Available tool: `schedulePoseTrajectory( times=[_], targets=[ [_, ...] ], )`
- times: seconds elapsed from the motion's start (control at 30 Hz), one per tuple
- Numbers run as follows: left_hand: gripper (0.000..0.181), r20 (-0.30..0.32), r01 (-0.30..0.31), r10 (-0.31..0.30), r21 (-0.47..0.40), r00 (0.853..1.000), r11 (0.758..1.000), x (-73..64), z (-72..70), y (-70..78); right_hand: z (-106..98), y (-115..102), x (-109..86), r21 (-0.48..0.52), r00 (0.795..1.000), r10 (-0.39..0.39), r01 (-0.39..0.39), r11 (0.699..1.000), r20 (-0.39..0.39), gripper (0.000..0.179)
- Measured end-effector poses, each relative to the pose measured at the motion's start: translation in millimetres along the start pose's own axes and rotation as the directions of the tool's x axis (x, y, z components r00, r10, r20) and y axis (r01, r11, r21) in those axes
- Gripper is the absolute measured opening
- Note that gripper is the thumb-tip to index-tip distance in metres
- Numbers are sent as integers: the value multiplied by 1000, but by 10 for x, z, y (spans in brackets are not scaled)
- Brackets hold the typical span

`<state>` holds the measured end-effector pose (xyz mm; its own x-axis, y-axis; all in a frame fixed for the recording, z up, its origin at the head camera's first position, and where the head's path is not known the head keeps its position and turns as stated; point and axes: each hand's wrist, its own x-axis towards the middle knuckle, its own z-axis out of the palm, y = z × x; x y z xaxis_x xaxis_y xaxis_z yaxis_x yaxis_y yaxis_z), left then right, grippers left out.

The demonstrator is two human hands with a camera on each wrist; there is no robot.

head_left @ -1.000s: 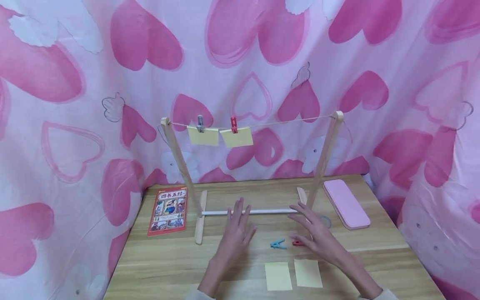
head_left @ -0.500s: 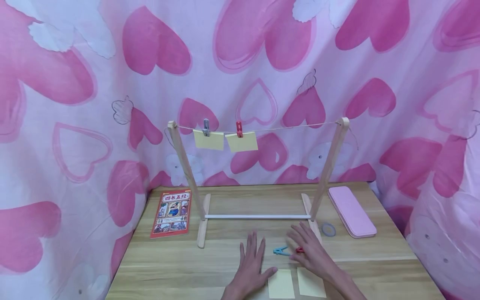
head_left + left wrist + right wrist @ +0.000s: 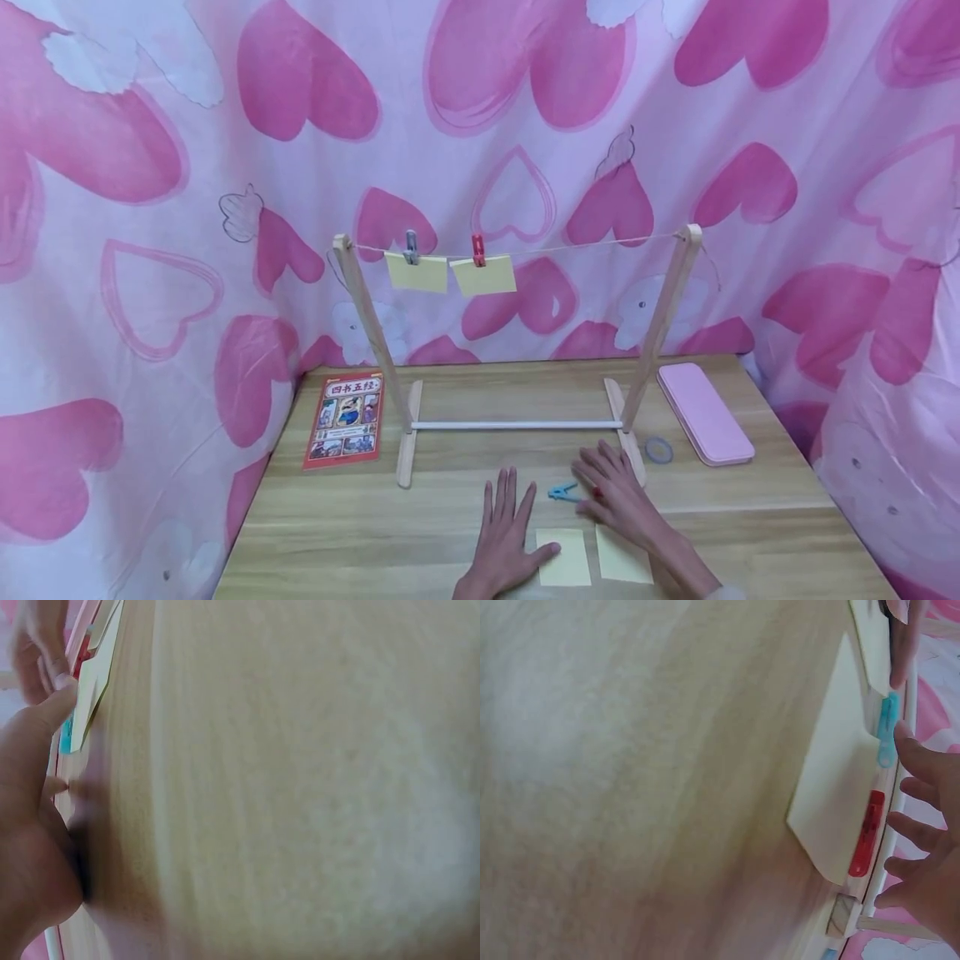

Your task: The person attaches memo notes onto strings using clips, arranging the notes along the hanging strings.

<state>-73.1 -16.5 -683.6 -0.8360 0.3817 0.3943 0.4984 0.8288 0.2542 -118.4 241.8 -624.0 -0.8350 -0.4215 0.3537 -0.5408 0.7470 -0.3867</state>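
On my head feed the left hand (image 3: 501, 546) was spread, empty, thumb over a note (image 3: 572, 568). Left wrist: the blue clip (image 3: 66, 739) lay nearby. Right wrist: I saw the right hand (image 3: 937, 832) splayed (gripping nothing) by the red clip (image 3: 867, 834).

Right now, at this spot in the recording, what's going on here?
A person has both hands low over a table. The left hand is spread, its thumb over one loose yellow note. The right hand is over the loose red clip, near a blue clip, apparently gripping nothing. Two hanging notes are clipped to the string of a wooden stand.
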Motion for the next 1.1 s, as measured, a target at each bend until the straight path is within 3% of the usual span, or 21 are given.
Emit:
schedulePoseTrajectory(
  times=[0.17,0.43,0.7,0.83,0.97,1.1],
  targets=[
    [77,-5,-21,21,-107,1000,994,11,-12,-56,74,47,-11,-38,999,-40,39,998,-25,56],
    [53,-8,-15,13,-254,1000,967,37,-92,-45,168,53,-13,-33,988,-76,72,997,-137,38],
    [34,33,34,-24,-337,999,941,60,-214,3,178,27,-40,11,993,-50,51,999,-109,42],
    [32,29,36,-27,-347,999,937,56,-153,-24,190,42,-39,22,991,-62,65,998,-119,41],
    [29,-4,13,-15,-353,1000,936,53,-159,-31,187,33,-34,100,987,-34,50,994,-157,36],
    [20,1,28,-30,-391,1000,920,72,-247,-10,101,-57,-3,241,986,60,-21,970,-157,27]
  ],
)
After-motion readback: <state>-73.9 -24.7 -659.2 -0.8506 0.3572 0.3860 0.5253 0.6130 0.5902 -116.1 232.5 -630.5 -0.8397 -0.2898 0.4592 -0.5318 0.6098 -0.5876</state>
